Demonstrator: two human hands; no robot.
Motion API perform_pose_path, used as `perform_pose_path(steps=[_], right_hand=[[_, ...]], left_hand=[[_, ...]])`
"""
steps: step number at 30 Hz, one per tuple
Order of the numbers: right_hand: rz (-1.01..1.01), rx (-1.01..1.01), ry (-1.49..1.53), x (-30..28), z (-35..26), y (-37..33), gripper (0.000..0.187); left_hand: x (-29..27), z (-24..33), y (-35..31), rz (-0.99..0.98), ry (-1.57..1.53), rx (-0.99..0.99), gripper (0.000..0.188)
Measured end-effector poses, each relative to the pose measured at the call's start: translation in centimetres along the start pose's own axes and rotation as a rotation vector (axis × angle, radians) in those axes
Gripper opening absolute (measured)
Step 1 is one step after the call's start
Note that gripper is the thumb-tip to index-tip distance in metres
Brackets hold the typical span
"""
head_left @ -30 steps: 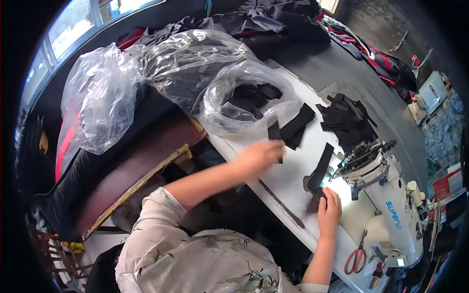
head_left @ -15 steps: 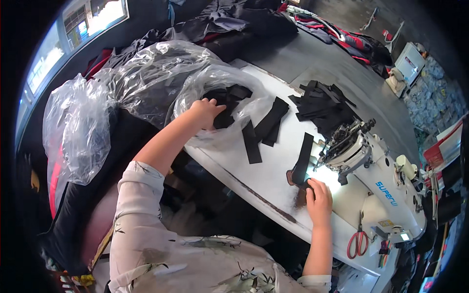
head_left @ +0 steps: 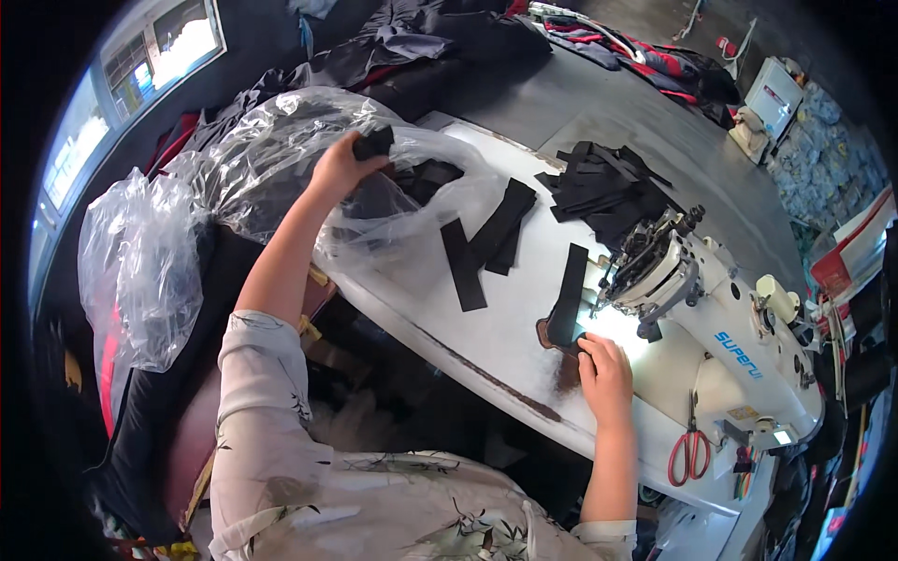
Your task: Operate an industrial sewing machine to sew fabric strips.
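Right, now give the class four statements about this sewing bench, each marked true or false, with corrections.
1. Clear plastic lies left of the sewing machine. True.
2. The scissors have red handles. True.
3. The left hand grips the scissors. False: the left hand holds a black piece.
4. The right hand is inside the clear plastic. False: the right hand is at the lower end of a black strip.

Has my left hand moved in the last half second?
Yes. Judged against the white sewing machine, the left hand has moved farther away, left and toward the picture's top; it now holds a black piece.
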State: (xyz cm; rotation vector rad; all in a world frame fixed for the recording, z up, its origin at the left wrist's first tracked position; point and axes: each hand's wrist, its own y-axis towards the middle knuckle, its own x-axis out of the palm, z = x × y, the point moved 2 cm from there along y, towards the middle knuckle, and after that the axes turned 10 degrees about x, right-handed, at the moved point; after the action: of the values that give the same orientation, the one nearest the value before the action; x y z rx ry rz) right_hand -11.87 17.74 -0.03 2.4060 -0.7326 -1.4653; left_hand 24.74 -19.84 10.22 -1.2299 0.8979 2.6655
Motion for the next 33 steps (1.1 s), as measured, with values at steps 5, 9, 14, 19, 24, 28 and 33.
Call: perform_pose_path(steps=[5,9,14,19,24,28,33], right_hand=[[-0.002,0.020,0.012,-0.1,-0.1,-0.2,0.017],[0.009,0.038,0.007,-0.1,-0.1,-0.3,0.016],[0.000,0.031,0.028,-0.1,-0.2,-0.2,0.016],[0.003,0.038,0.031,-0.1,0.1,-0.2,0.016],[-0.004,0.042,0.040,-0.2,-0.1,-0.1,0.016],[-0.003,0.045,0.040,-0.2,0.1,-0.2,0.016],[-0.003,0.047,0.043,-0.3,0.0,-0.2,0.016]], left_hand=[[0.4,0.8,2.1,0.095,-0.112,0.038,0.065],[0.6,3.1,3.5,0.082,0.004,0.194,0.069],[-2.0,3.2,6.4,0.244,-0.174,0.161,0.060],[-3.1,4.1,7.0,0.278,-0.388,0.142,0.059],[-4.9,2.6,9.2,0.535,-0.481,0.082,0.050],[-5.6,4.8,9.3,0.620,-0.710,-0.017,0.050],[-5.3,5.8,9.3,0.589,-0.834,-0.046,0.054]])
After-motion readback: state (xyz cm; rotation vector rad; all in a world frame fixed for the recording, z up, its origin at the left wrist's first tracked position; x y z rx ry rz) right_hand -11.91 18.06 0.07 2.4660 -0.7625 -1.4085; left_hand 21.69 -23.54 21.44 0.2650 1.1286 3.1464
